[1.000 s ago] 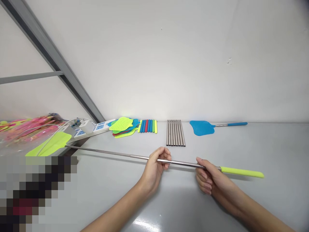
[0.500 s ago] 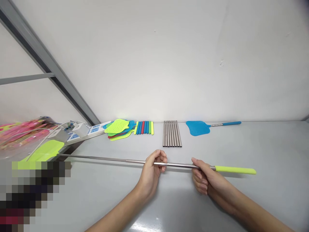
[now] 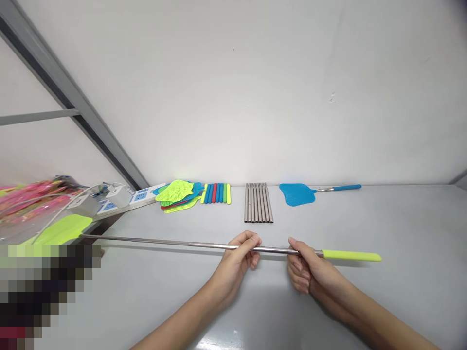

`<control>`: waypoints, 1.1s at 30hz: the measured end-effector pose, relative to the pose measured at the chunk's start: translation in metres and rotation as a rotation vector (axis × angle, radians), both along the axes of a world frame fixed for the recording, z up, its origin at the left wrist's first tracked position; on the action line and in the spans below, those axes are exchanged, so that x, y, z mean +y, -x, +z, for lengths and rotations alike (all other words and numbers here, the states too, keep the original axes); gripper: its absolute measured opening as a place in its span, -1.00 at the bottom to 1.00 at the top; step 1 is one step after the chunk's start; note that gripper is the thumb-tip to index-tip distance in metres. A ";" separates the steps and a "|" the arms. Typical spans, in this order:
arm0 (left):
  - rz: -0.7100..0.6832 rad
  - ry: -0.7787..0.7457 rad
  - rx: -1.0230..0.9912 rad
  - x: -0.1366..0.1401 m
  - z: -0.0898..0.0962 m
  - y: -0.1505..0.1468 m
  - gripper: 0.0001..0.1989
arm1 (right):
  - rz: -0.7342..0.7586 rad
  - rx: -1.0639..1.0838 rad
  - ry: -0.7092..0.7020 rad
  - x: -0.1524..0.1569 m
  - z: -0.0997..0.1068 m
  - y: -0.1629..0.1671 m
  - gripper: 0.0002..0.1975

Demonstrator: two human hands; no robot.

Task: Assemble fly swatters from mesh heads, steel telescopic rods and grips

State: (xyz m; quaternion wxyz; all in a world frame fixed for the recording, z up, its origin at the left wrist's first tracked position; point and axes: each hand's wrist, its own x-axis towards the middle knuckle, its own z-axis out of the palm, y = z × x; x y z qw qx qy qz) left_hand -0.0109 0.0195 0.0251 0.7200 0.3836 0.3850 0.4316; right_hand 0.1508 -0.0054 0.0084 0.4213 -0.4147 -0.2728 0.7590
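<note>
An extended telescopic fly swatter (image 3: pixel 153 240) lies across both hands, above the grey table. Its yellow-green paddle is at the far left and its yellow-green grip at the right. My left hand (image 3: pixel 237 260) is closed on the middle of the metal rod, thumb and fingers pinching it. Closer to the grip, my right hand (image 3: pixel 310 267) is closed around the rod, thumb on top. Behind my hands lies a row of metal tubes (image 3: pixel 258 204). A blue fly swatter (image 3: pixel 298 194), its rod short, rests to the right of them.
Loose swatter paddles (image 3: pixel 177 191) are piled at the back left, beside a row of coloured grips (image 3: pixel 216 193). A power strip (image 3: pixel 144 195) with plugged-in adapters runs along the left edge. Further left are plastic-bagged goods (image 3: pixel 32 199). A wall (image 3: pixel 255 97) stands behind the table (image 3: pixel 412 233).
My left hand has gone from looser, curled fingers under the rod to a pinch with the thumb over it, slightly further right. My right hand keeps its hold.
</note>
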 end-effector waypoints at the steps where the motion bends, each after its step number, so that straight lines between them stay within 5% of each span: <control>1: 0.004 0.004 -0.033 -0.001 0.000 -0.002 -0.85 | 0.009 0.012 -0.004 0.000 -0.001 0.001 -0.52; 12: 0.042 0.206 -0.586 -0.003 0.000 -0.004 -0.49 | 0.071 0.024 -0.022 -0.003 0.001 0.005 -0.55; 33: 0.266 0.265 -0.648 0.008 0.011 0.006 -0.55 | -0.014 0.092 0.071 -0.001 0.000 0.000 -0.61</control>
